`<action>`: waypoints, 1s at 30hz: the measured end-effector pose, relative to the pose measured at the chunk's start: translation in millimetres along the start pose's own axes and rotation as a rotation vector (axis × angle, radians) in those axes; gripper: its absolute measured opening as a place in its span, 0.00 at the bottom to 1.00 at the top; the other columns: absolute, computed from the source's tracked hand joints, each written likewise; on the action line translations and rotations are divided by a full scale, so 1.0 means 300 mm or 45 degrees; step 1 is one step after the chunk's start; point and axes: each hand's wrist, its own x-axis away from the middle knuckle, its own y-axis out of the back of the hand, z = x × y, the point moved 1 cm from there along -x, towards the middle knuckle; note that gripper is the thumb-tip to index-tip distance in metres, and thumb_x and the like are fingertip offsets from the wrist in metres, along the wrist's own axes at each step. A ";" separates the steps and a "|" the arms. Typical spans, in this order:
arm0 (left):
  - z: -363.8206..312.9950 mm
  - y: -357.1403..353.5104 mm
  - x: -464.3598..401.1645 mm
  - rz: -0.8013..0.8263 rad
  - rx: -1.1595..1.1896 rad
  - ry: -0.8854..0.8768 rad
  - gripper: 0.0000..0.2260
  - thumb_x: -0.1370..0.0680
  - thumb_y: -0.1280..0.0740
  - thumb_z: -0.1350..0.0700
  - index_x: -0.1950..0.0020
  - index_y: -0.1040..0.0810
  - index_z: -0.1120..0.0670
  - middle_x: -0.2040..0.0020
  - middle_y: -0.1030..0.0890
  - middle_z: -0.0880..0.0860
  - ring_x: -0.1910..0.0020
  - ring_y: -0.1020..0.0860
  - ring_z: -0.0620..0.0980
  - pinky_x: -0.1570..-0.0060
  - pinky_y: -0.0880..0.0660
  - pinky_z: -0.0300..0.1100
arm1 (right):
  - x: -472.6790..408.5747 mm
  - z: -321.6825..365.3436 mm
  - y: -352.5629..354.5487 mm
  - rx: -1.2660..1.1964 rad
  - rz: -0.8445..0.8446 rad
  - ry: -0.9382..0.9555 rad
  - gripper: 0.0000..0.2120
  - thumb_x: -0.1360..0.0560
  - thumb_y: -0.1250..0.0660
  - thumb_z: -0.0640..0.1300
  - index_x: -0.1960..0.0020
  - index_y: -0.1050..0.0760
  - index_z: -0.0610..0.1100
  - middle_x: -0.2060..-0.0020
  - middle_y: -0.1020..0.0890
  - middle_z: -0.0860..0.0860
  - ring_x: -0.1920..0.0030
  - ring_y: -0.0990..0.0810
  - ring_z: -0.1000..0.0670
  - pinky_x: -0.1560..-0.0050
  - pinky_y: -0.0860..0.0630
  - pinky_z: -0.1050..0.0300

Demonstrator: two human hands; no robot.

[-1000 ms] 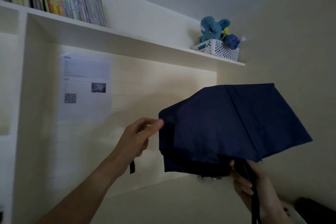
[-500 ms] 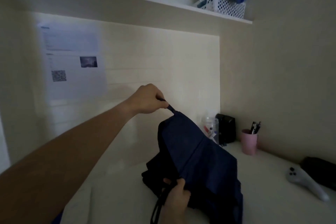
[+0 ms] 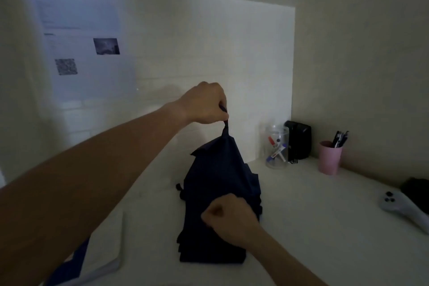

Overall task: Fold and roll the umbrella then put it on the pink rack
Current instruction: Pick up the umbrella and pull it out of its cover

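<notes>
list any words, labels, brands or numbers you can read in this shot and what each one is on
None can be read.
Paper sheet on the wall: lines of print, a small photo and a QR-like square, all too blurred.
Markers in the clear jar: red and blue labels, too small.
Grey controller: buttons only, no legible marking.
Umbrella, pink cup, black box: no text visible.

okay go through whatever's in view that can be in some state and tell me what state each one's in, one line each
umbrella: collapsed, canopy loose and unrolled, standing upright on the desk.
strap: pulled taut upward from the umbrella's top.
left hand: pinches the strap.
right hand: grips the umbrella low down.
clear jar: upright, markers inside.
pink cup: upright, pens inside.
white controller: lying flat on the desk.
</notes>
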 end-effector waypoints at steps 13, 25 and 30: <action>-0.036 0.042 0.170 -0.018 -0.166 -0.233 0.03 0.27 0.26 0.56 0.55 0.13 0.49 0.61 0.21 0.41 0.59 0.22 0.42 0.56 0.22 0.41 | -0.237 -0.463 -0.071 0.883 0.220 -0.232 0.38 0.20 0.43 0.59 0.18 0.57 0.47 0.19 0.48 0.44 0.21 0.49 0.37 0.24 0.42 0.42; -0.076 -0.341 0.521 -0.140 -0.191 -0.106 0.05 0.23 0.32 0.50 0.51 0.18 0.47 0.53 0.20 0.47 0.57 0.19 0.49 0.60 0.21 0.47 | 0.036 -0.315 -0.021 -1.206 -0.274 -0.403 0.18 0.23 0.32 0.56 0.49 0.16 0.42 0.53 0.12 0.47 0.49 0.15 0.46 0.49 0.20 0.53; -0.161 -0.542 0.687 -0.035 -0.237 -0.149 0.08 0.30 0.25 0.54 0.51 0.16 0.49 0.54 0.17 0.49 0.67 0.20 0.47 0.71 0.25 0.41 | 0.125 -0.280 -0.037 -1.239 -0.116 -0.399 0.15 0.26 0.27 0.51 0.51 0.16 0.39 0.55 0.13 0.45 0.55 0.14 0.49 0.58 0.18 0.58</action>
